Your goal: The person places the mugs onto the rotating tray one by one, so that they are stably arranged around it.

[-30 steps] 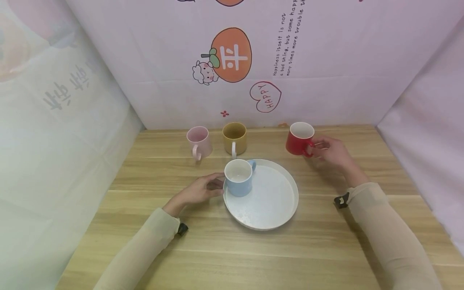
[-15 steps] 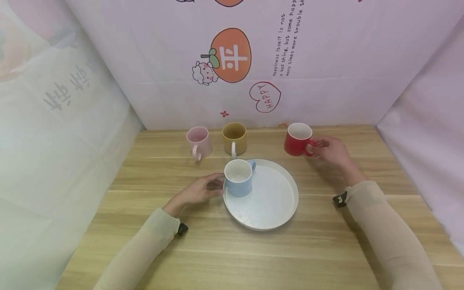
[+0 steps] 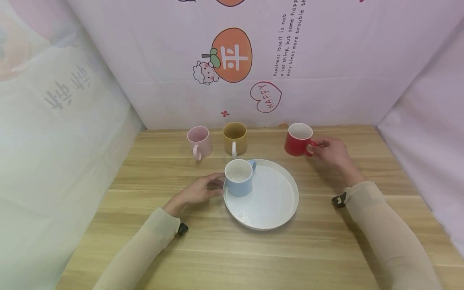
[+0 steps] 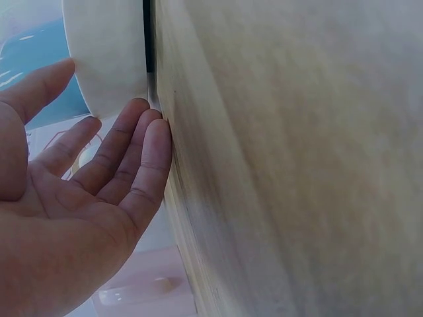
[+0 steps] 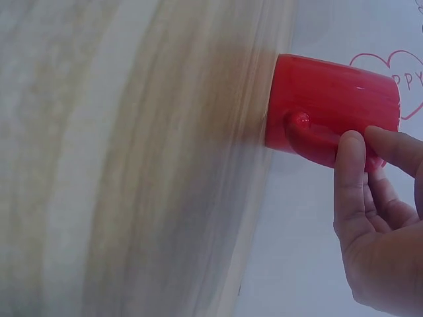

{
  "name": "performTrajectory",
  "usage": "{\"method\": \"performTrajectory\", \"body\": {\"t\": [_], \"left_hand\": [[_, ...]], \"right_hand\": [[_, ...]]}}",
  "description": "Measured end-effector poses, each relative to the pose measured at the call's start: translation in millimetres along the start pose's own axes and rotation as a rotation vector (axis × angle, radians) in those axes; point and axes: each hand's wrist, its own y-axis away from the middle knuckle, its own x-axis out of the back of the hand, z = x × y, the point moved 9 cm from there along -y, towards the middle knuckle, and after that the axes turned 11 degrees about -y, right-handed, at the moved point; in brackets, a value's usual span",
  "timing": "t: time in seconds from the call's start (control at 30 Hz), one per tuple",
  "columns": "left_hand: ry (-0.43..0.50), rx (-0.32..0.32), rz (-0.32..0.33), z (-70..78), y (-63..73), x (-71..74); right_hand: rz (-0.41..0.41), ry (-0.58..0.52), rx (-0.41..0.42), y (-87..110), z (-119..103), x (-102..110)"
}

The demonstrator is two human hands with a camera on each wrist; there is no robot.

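Observation:
At the back right of the table, my right hand (image 3: 331, 152) pinches the handle of a red mug (image 3: 297, 141) with a white inside; the mug is upright. In the right wrist view, thumb and fingertips close on the handle (image 5: 314, 142). My left hand (image 3: 199, 190) lies at the left edge of a round white tray (image 3: 270, 201), fingers extended, fingertips right at the rim (image 4: 109, 59). On the tray's left part stands a light blue mug (image 3: 239, 187), its handle turned to the back right.
Behind the tray, a pink mug (image 3: 200, 143) and a mustard-yellow mug (image 3: 235, 139) with a white handle stand upright on the wooden table (image 3: 253, 257). A printed white cloth (image 3: 163, 88) hangs along the table's back edge, with more cloth at both sides.
The red mug and my right hand have shifted very slightly left and toward me. My left hand, the tray and the other mugs stay where they were.

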Motion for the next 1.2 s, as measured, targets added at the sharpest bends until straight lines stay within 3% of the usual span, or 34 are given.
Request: {"method": "performTrajectory", "body": {"t": [0.7, 1.2], "left_hand": [[-0.013, 0.024, -0.007, -1.1, 0.1, 0.2], [0.001, 0.022, -0.004, -1.9, 0.3, 0.1]], "right_hand": [[0.039, 0.063, 0.060, 3.4, -5, 4], [0.018, 0.056, 0.068, 9.1, -6, 0]]}}
